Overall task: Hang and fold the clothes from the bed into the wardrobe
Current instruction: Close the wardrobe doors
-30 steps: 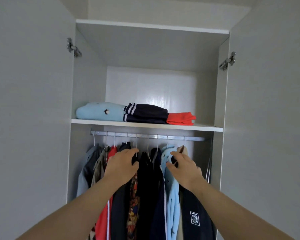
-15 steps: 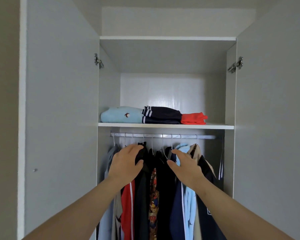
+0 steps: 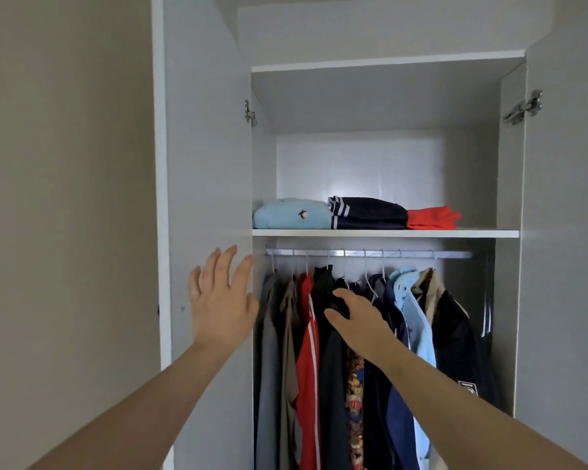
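Note:
The wardrobe stands with both doors swung wide. Several garments hang from the metal rail [image 3: 367, 254], among them a red jacket [image 3: 308, 351], dark tops, a light blue shirt [image 3: 418, 317] and a black jacket [image 3: 455, 334]. Three folded clothes lie on the shelf [image 3: 482, 233]: a light blue one [image 3: 292, 213], a navy one [image 3: 370, 213] and a red one [image 3: 431, 218]. My left hand [image 3: 219, 300] is spread flat in front of the left door [image 3: 211, 198], fingers straight, holding nothing. My right hand [image 3: 357, 320] hovers with relaxed fingers in front of the dark hanging clothes.
The right door [image 3: 564, 232] stands at the right edge with a metal hinge [image 3: 523, 108] near its top. A beige wall [image 3: 65, 198] fills the left. The compartment above the folded clothes is bare up to the top board.
The view has pulled back and shifted left. My left hand has left the hanging clothes and moved left to the left door. My right hand has drifted left and off the hangers.

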Available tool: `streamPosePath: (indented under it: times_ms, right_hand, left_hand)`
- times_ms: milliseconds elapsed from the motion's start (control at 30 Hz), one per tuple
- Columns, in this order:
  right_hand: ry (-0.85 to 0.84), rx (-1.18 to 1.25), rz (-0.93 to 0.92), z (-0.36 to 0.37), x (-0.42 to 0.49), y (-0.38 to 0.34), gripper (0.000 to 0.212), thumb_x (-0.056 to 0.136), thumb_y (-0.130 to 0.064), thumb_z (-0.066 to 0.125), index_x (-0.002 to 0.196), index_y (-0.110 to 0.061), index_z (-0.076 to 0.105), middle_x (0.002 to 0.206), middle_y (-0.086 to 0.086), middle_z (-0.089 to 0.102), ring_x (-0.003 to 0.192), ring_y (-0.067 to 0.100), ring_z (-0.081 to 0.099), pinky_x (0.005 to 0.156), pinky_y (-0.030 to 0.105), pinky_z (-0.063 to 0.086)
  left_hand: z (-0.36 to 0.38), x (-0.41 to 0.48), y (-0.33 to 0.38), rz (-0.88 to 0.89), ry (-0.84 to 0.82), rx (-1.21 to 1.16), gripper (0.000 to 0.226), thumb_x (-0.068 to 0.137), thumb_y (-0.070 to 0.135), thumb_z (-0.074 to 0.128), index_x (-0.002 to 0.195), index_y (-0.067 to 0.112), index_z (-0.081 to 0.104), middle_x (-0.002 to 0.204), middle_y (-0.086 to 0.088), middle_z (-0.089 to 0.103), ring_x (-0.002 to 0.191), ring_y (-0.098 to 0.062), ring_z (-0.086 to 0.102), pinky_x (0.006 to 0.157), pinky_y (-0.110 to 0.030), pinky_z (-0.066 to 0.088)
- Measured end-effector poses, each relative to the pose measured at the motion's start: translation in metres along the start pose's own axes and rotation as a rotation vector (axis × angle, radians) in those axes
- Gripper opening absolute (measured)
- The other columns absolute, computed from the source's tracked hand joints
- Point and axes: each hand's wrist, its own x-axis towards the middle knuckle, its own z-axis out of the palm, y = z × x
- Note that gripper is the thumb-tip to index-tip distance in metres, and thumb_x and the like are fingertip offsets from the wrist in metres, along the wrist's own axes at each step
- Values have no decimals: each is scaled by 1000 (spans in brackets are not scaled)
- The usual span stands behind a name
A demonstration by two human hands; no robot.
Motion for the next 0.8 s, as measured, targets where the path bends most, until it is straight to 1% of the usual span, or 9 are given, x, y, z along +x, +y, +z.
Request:
streamPosePath:
  times_ms: [133, 200, 267, 333, 400, 467, 567, 700, 800]
  right_hand:
    - [-42, 24, -38, 23, -1, -31, 51, 95, -40, 46, 142, -25, 32, 144, 6, 37, 128, 25, 39, 106, 39, 35]
    - [-61, 26, -53, 33, -1, -42, 50, 95, -39, 46, 142, -25, 32, 143, 6, 38, 127, 24, 40, 104, 36, 36]
    - [-82, 29, -64, 41, -1, -51, 50, 95, -38, 46, 142, -24, 32, 144, 6, 37, 129, 24, 38, 105, 36, 34]
    - [-94, 34, -67, 44, -1, -53, 50, 95, -37, 46, 142, -24, 32, 145, 5, 36, 131, 23, 36, 107, 36, 32]
    - [-99, 27, -66, 47, 1, -55, 51, 95, -37, 47, 142, -24, 32, 145, 5, 36, 130, 23, 37, 106, 36, 33]
    - [-98, 24, -61, 48, 2, -53, 49, 95, -36, 47, 141, -24, 33, 140, 6, 40, 117, 21, 46, 97, 31, 39]
    - [-96, 46, -48, 51, 3, -47, 46, 95, -32, 48, 139, -24, 35, 132, 5, 43, 92, 13, 49, 80, 23, 40]
    - [-88, 63, -30, 51, 7, -28, 46, 96, -28, 48, 140, -23, 34, 137, 4, 40, 94, 7, 42, 78, 14, 36]
    - [-83, 72, 5, 50, 9, -11, 45, 96, -24, 49, 139, -23, 35, 134, 4, 41, 92, 6, 43, 65, 3, 35]
  left_hand:
    - [-11, -2, -41, -263, -42, -1, 75, 74, 11, 65, 142, 10, 33, 149, -19, 25, 137, -37, 23, 105, -54, 21]
    - [-12, -3, -56, -376, -95, -92, 79, 80, 7, 57, 147, 10, 17, 151, -19, 19, 135, -37, 24, 105, -48, 25]
    - [-13, -3, -69, -551, -141, -321, 76, 85, 1, 48, 149, 12, 8, 142, -20, 35, 114, -36, 46, 90, -41, 39]
    - [-13, -4, -77, -643, -195, -363, 54, 88, 2, 44, 140, 12, 28, 111, -23, 58, 82, -35, 54, 67, -34, 38]
    - [-15, -3, -84, -654, -182, -322, 18, 86, 6, 49, 105, 7, 47, 92, -22, 61, 78, -37, 55, 62, -33, 36]
    - [-19, -4, -81, -665, -158, -305, 11, 83, 12, 55, 94, 13, 52, 87, -13, 62, 82, -35, 57, 61, -30, 35]
    - [-18, -8, -68, -636, -138, -288, 20, 81, 22, 58, 101, 18, 59, 90, -5, 66, 80, -29, 56, 61, -26, 33]
    - [-6, -13, -36, -442, -104, -429, 28, 86, 23, 57, 112, 25, 63, 93, 3, 69, 84, -20, 62, 64, -23, 38]
    - [8, -20, -11, -225, -93, -487, 42, 89, 16, 54, 130, 22, 55, 106, -1, 67, 99, -18, 60, 84, -25, 44]
